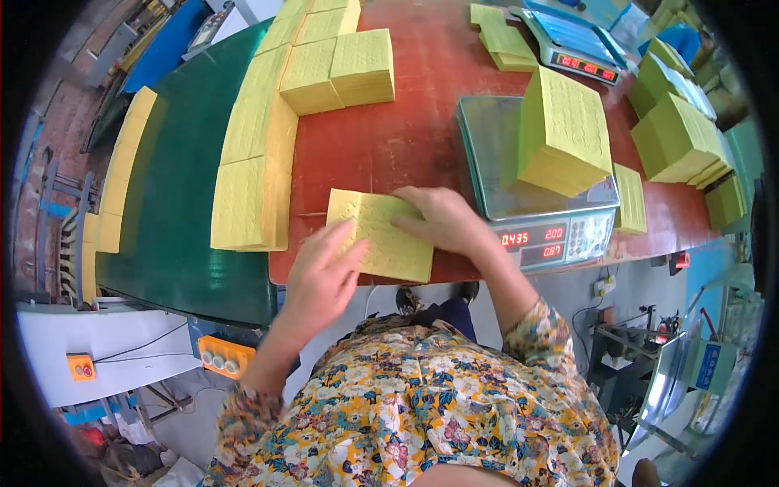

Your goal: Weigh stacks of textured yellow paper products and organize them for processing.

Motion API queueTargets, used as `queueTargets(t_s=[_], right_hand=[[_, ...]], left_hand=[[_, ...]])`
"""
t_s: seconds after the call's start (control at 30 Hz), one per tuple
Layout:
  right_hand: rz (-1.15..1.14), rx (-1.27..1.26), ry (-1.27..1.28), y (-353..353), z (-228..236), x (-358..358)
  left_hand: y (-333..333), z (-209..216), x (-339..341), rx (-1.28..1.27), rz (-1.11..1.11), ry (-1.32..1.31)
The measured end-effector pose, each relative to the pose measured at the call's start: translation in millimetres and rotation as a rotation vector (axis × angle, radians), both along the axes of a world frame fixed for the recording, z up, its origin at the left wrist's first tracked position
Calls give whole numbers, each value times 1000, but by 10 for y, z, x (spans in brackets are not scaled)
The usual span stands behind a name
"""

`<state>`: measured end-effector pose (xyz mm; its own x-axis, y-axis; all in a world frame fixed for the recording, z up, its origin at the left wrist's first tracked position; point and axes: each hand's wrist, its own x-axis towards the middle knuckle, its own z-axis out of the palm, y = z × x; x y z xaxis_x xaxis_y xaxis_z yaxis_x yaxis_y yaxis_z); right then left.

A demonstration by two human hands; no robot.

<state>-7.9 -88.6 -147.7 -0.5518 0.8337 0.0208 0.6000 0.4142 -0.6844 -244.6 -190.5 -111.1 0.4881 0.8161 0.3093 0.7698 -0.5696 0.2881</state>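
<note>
In front of me a thin stack of yellow embossed paper (pixel 381 243) lies at the near edge of the red table, tilted slightly. My left hand (pixel 320 280) rests at its left side, fingers spread apart over the top sheet. My right hand (pixel 442 217) grips the stack's far right part, its thumb on the top sheet and its fingers along the far edge. The undersides of both hands are hidden. Just right of my right hand, a digital scale (pixel 495 199) with lit red digits bears a tall block of yellow paper (pixel 564 134).
Blocks of yellow paper (pixel 251 195) form a row at left, where the red table (pixel 357 154) meets a green surface (pixel 178 203). A second scale (pixel 572 40) stands far right, near loose yellow sheets (pixel 507 45). More paper blocks (pixel 677 138) line the right edge.
</note>
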Motion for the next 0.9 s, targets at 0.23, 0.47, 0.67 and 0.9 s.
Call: queueTargets(t_s=[0.23,0.47,0.67,0.9], right_hand=[[-122,-104,-14,-703,-4,-52],[-163,-151,66,-867,-70,-121],[-124,-193,92,-951,-157,-35],[-278,-281,478,-898,247,543]], left_hand=[[-1059,-952,-54,-1053,780,-1763],[-876,-777,195,-891,468,-1866],[-844,-794,238,-976,466,-1707],[-769,-357,352,-824,451,-1519]])
